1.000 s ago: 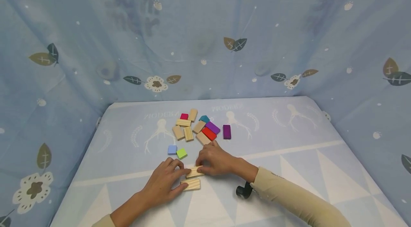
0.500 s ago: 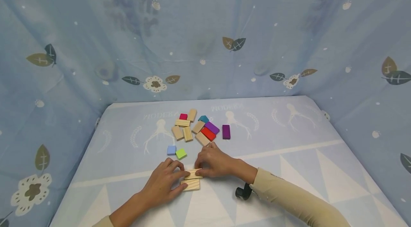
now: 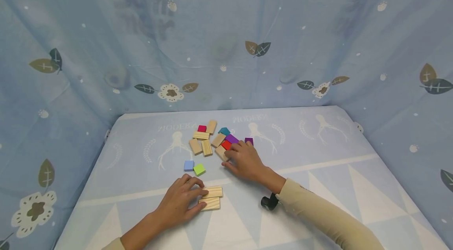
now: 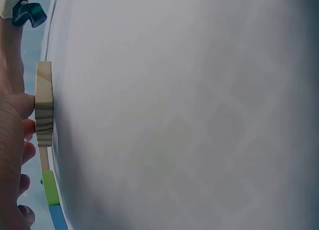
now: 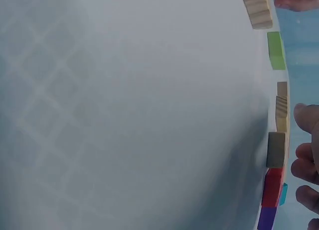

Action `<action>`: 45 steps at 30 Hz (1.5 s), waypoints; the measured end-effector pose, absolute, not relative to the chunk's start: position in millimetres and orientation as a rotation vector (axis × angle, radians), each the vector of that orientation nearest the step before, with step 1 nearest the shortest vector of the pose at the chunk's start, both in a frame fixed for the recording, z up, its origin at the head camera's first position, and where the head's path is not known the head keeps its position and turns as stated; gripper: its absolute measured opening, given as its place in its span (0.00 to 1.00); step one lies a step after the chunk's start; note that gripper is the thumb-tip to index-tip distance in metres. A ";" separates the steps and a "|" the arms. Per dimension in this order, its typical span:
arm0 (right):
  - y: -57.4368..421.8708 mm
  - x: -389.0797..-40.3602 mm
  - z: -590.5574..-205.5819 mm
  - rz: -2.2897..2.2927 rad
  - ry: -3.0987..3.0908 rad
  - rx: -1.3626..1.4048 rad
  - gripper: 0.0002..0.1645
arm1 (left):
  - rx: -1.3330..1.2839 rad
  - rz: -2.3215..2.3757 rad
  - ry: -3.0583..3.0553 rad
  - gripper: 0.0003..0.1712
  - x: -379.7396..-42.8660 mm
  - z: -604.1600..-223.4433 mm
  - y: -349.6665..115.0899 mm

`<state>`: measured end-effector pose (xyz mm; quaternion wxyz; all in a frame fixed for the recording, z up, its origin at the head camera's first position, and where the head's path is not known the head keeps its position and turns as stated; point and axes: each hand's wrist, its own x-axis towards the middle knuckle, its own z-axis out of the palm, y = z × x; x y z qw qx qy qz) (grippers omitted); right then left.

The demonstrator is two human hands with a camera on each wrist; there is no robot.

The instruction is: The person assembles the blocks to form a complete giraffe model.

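Observation:
Two natural wooden blocks lie side by side near the front, the far block [image 3: 214,192] and the near block [image 3: 211,204]. My left hand [image 3: 181,201] rests at their left ends, its thumb and a fingertip touching them. In the left wrist view, the thumb lies against a wooden block [image 4: 44,85]. Farther back, my right hand [image 3: 247,162] hovers over the loose blocks, fingers loosely bent and holding nothing. Under or beside its fingertips are a plain wooden block [image 3: 221,153], a red block [image 3: 225,145] and a purple block [image 3: 231,138]. The hand partly covers a dark purple block [image 3: 249,140].
Blue [image 3: 188,165] and green [image 3: 199,169] small blocks lie between the hands and the pile. Several more wooden blocks, a crimson block [image 3: 201,128] and a teal block [image 3: 224,131] lie behind. A black device [image 3: 269,202] hangs at the right wrist. Patterned curtains surround the table.
The far wooden block was brought nearer, against the near one. My right hand then let go of it and moved back and right to the loose blocks. My left hand stayed put.

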<state>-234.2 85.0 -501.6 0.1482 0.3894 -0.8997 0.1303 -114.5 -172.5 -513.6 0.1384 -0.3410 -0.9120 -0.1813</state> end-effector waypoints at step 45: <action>89.0 -219.2 -496.4 0.520 -2.543 1.109 0.14 | -0.951 -0.577 -2.582 0.12 -113.7 -516.5 -172.8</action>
